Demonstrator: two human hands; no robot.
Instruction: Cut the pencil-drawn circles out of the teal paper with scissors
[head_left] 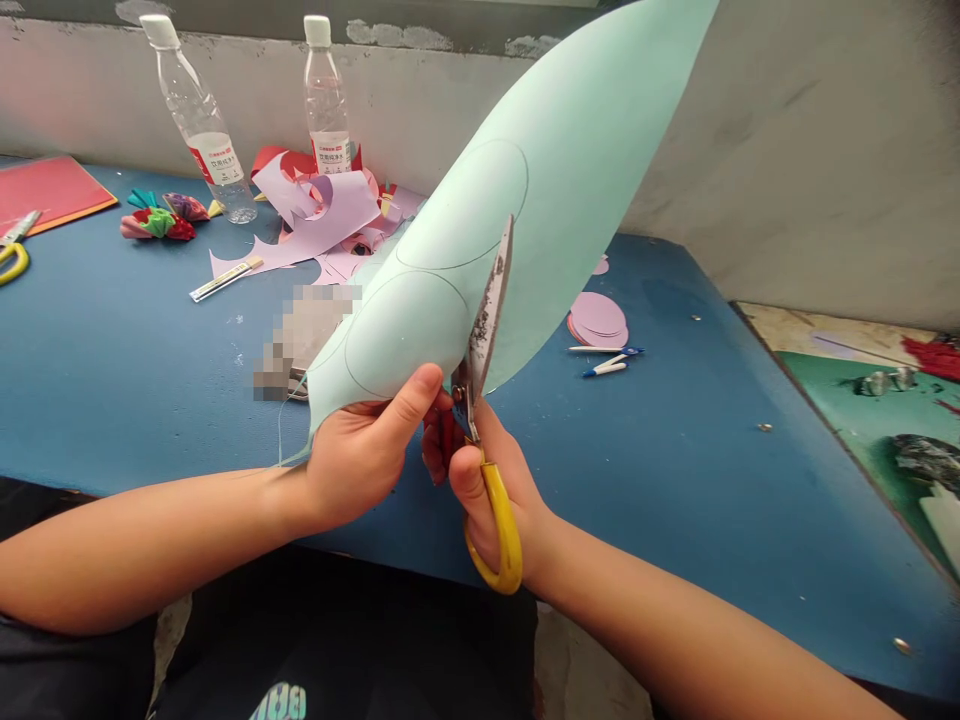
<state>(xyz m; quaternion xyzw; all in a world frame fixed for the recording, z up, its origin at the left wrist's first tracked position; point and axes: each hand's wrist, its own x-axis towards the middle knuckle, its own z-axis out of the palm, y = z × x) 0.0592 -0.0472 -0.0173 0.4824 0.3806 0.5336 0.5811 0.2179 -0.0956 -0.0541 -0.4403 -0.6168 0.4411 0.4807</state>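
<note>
A large pale green sheet of paper (570, 190) curls upward in front of me, with circles drawn on it in thin dark line. My left hand (367, 450) pinches its lower edge, the thumb on top below one drawn circle. My right hand (510, 490) grips yellow-handled scissors (504, 530), thumb through the visible loop. One long, stained blade lies over the face of the paper, beside the circles; the other blade is hidden behind the sheet. A thin cut strip of the paper dangles by my left wrist.
Two plastic water bottles (214, 160) stand at the back of the blue table (135, 400), near purple paper scraps (315, 225). Cut purple circles (600, 315) and pens (611, 365) lie right. Farther left are fabric bundles (161, 218), other scissors (15, 255) and red sheets (52, 190).
</note>
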